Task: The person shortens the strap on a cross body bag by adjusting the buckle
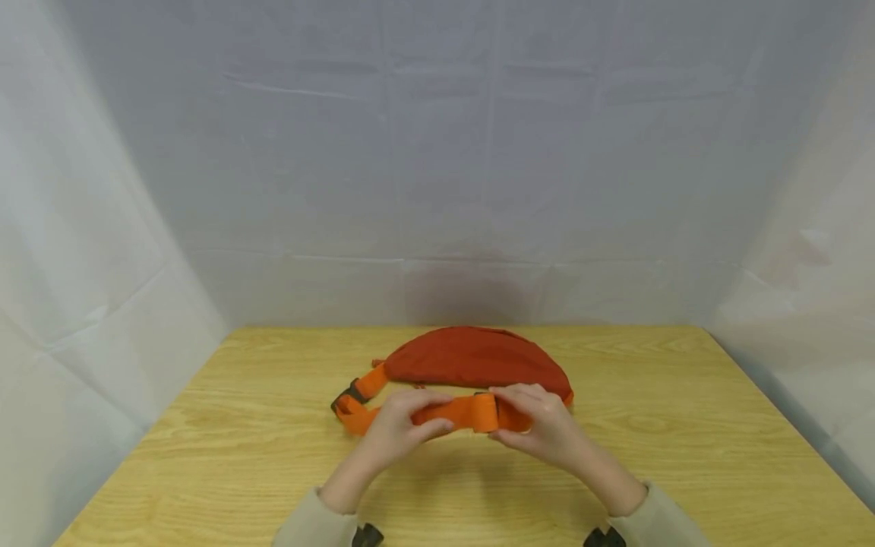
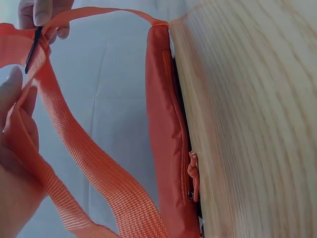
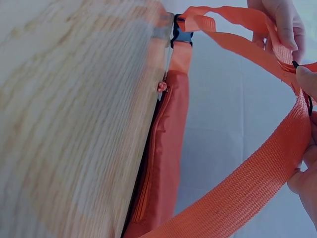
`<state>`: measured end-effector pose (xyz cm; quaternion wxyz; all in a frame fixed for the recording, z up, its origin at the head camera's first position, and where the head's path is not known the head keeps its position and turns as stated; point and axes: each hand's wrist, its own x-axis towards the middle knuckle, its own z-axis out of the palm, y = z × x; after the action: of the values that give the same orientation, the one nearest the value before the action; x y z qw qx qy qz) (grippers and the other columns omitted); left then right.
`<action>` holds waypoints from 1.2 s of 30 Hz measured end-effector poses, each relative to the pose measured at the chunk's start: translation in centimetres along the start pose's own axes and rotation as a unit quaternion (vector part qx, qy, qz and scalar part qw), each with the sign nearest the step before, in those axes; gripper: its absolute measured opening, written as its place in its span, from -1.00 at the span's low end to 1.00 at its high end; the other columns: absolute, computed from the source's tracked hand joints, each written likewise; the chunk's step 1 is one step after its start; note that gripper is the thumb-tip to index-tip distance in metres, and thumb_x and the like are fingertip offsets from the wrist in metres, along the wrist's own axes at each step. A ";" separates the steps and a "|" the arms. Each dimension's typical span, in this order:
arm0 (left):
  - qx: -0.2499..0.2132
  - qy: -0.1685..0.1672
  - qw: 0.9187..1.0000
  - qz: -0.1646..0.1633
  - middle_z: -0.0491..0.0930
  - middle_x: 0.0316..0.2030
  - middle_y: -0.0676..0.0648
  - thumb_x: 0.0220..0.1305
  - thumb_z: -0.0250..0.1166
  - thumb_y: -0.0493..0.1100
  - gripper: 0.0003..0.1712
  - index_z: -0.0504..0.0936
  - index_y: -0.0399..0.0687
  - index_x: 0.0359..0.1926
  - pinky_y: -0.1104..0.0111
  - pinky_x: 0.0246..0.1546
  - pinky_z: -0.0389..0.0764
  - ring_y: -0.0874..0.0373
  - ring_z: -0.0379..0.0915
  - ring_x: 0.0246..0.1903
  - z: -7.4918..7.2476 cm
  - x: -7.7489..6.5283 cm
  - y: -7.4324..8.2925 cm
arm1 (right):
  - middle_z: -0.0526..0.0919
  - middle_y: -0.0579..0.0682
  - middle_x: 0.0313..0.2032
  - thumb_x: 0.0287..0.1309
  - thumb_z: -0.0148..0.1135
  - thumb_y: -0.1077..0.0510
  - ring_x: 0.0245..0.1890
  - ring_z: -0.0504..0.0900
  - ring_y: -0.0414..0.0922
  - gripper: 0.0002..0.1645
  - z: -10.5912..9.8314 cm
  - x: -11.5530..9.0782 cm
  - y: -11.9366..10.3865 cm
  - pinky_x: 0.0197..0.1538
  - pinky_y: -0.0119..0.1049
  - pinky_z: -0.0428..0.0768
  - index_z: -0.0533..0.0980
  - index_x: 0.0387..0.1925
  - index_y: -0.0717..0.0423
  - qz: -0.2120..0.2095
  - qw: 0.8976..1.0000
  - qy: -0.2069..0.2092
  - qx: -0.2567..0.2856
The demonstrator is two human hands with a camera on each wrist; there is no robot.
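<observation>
At the near side of the table (image 1: 205, 456), two pale sleeves (image 1: 317, 523) reach in from left and right, a dark piece (image 1: 368, 535) showing beside each wrist. Just beyond them the left hand (image 1: 405, 422) and the right hand (image 1: 543, 424) face each other, a little apart, both holding the orange strap (image 1: 461, 412) between them. The left hand pinches it, fingers over the far edge and thumb along the near one. The right hand is clamped on the strap too, its thumb and fingers close about a dark slider (image 2: 33, 52), beside which a short fold of webbing stands out. To the left, the strap loops round to a dark buckle (image 1: 350, 393) and from there to the left end of the bag (image 1: 478, 361); on the right it meets the bag's other end. Farther off, the red bag lies on the table, its curved side to the far edge. A knotted zip pull (image 3: 162, 87) shows near its left end. Behind everything hangs a creased, pale sheet (image 1: 444, 190).
</observation>
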<state>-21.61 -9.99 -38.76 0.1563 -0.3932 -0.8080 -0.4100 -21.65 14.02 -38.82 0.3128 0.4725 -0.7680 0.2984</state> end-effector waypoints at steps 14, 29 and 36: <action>-0.096 -0.026 0.988 -0.122 0.61 -0.24 -0.06 0.08 0.24 -0.26 -0.73 0.61 -0.20 -0.14 0.37 -0.23 0.48 0.17 0.51 -0.23 -1.7 -0.3 0.9 | 0.59 0.06 -0.26 -0.07 0.31 0.03 -0.34 0.55 -0.11 -0.48 0.1 -0.1 0.1 -0.34 -0.32 0.50 0.49 -0.13 0.33 -0.001 1.000 -0.003 0.012; -0.116 -0.043 0.988 -0.093 0.60 -0.23 -0.08 0.09 0.24 -0.18 -0.70 0.62 -0.23 -0.15 0.35 -0.29 0.50 0.21 0.50 -0.24 -3.8 -1.2 -1.2 | 0.60 0.08 -0.27 0.00 0.23 -0.02 -0.32 0.55 -0.09 -0.47 0.1 0.1 0.0 -0.32 -0.34 0.50 0.49 -0.14 0.36 -0.004 0.999 0.003 0.032; -0.128 -0.044 0.987 -0.090 0.60 -0.24 -0.16 0.08 0.25 -0.24 -0.71 0.60 -0.33 -0.16 0.35 -0.37 0.52 0.21 0.52 -0.30 -4.5 -1.4 -1.0 | 0.60 0.06 -0.28 -0.02 0.25 -0.01 -0.36 0.55 -0.11 -0.49 0.1 0.1 0.0 -0.34 -0.34 0.49 0.49 -0.16 0.34 -0.007 0.999 0.001 0.032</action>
<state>-21.76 -14.55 -37.33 0.0308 -0.3532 -0.7870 -0.5049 -21.70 13.90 -38.79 0.3009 0.4871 -0.7544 0.3211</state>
